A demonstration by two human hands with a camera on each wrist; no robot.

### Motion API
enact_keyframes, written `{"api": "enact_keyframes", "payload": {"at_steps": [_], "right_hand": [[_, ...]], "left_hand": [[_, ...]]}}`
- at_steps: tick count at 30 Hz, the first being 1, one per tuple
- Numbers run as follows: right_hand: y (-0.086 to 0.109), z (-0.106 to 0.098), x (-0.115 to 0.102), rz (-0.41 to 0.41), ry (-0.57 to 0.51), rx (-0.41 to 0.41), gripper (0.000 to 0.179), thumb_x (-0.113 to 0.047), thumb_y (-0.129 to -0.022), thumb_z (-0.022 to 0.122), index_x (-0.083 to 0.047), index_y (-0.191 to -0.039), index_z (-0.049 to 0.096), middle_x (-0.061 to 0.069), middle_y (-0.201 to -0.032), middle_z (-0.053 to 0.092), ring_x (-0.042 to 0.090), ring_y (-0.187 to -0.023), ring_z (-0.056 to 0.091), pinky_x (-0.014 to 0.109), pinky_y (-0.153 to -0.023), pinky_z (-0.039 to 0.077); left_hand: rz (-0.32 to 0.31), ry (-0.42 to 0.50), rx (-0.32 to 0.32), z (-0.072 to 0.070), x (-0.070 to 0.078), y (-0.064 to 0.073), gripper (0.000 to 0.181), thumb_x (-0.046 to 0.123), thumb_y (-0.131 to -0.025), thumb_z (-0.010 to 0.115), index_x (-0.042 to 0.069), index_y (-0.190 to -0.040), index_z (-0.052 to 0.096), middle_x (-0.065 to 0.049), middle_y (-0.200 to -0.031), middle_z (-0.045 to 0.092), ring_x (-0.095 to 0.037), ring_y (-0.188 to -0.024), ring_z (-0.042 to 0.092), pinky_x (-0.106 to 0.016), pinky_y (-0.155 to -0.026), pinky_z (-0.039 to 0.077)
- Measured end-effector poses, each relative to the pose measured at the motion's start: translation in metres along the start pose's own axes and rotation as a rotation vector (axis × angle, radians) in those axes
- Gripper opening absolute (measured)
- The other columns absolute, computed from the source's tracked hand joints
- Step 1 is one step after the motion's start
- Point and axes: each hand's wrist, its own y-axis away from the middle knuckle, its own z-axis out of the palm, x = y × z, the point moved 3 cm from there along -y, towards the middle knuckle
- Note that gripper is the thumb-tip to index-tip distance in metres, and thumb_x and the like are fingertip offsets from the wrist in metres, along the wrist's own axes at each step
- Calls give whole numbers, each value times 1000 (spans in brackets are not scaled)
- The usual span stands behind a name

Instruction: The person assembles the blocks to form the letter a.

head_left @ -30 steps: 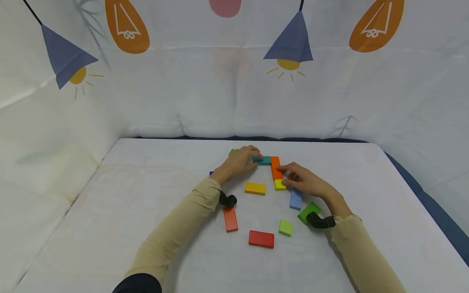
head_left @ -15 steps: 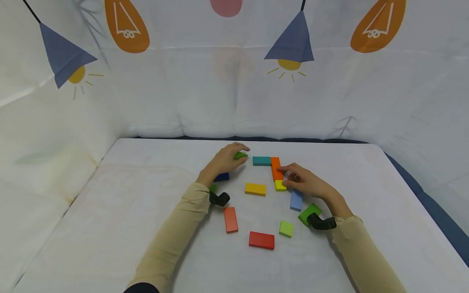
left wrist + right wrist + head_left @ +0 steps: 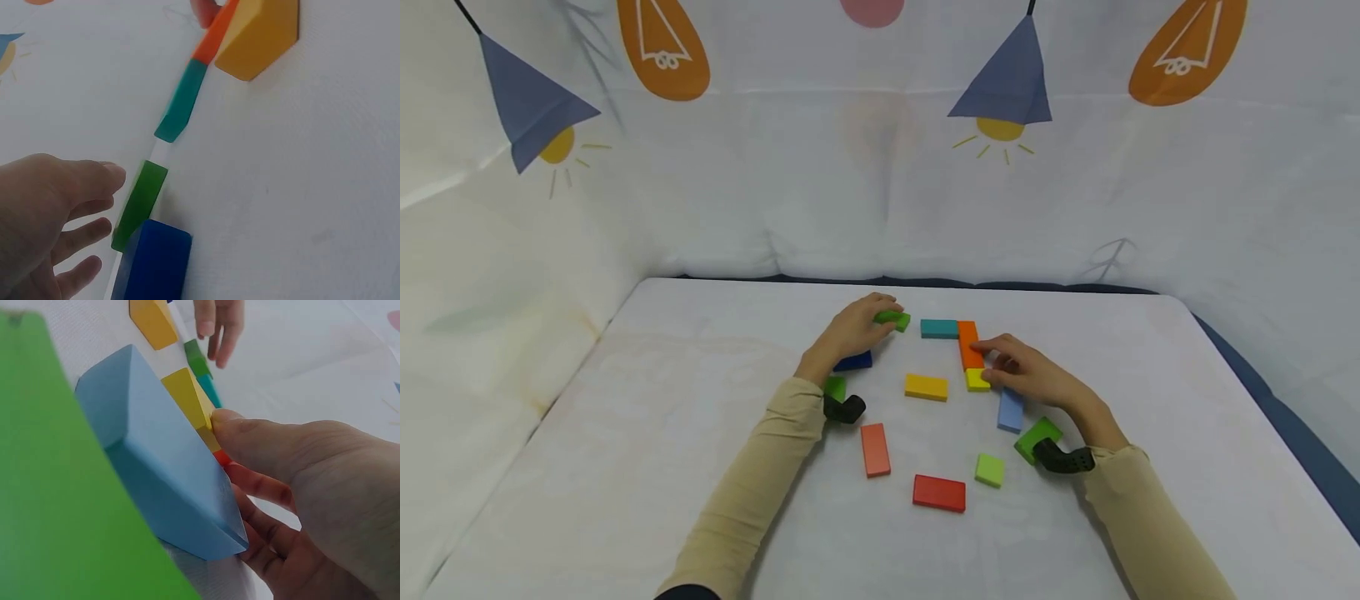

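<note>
In the head view, the left hand [image 3: 850,329] is around a green block [image 3: 904,322] at the back of the table. Its thumb and fingers look slightly apart from that block in the left wrist view. To the right, a teal block [image 3: 938,329] meets the top of an orange block [image 3: 968,343], with a small yellow block [image 3: 976,380] at the orange one's near end. The right hand [image 3: 1037,375] touches this pair from the right, index finger at the orange block and thumb against the yellow. Its other fingers bend loosely beneath.
A dark blue block [image 3: 853,362] and another green block [image 3: 835,387] lie by the left wrist. A yellow-orange block [image 3: 926,387] sits mid-table. Nearer are salmon [image 3: 876,450], red [image 3: 939,493] and lime [image 3: 989,470] blocks. Light blue [image 3: 1011,411] and green [image 3: 1036,437] blocks lie under the right wrist.
The left hand has left the teal block and moved left to the green one, which now shows farther right than before. The right hand keeps its place.
</note>
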Motion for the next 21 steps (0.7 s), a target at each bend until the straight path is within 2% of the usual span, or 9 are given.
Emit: {"api": "enact_keyframes", "payload": {"at_steps": [5, 8, 12, 16, 21], "right_hand": [[0, 1, 2, -9, 7, 10, 47, -29, -95, 58, -16, -138, 46, 6, -125, 51, 20, -99, 51, 31, -86, 46], [1, 2, 3, -9, 9, 8, 47, -29, -95, 57, -16, -139, 46, 6, -125, 51, 20, -98, 51, 31, -85, 46], [1, 4, 4, -6, 5, -2, 47, -30, -95, 57, -16, -139, 46, 6, -126, 50, 20, -99, 51, 32, -86, 46], [0, 3, 4, -11, 13, -1, 47, -29, -95, 57, -16, -139, 46, 5, -126, 51, 20, -99, 51, 30, -86, 46], [-1, 1, 4, -18, 18, 7, 47, -29, -95, 57, -16, -139, 46, 6, -126, 51, 20, -99, 52, 32, -86, 46]], "left_hand": [[-9, -6, 15, 3, 0, -1, 30, 18, -93, 59, 15, -123, 60, -4, -138, 51, -21, -128, 49, -40, -107, 39], [-11, -45, 10, 6, 0, 1, 29, 18, -94, 57, 17, -123, 62, -4, -139, 50, -22, -129, 47, -41, -107, 39], [14, -93, 11, 7, 1, 4, 29, 19, -95, 55, 17, -122, 64, -7, -138, 51, -25, -130, 47, -42, -107, 39], [46, -103, 24, 6, 1, 4, 29, 16, -94, 57, 17, -122, 65, -10, -134, 54, -27, -125, 50, -40, -106, 40], [40, -119, 30, 5, 0, 2, 29, 14, -94, 58, 19, -122, 66, -9, -133, 56, -26, -124, 51, -39, -106, 40]]}}
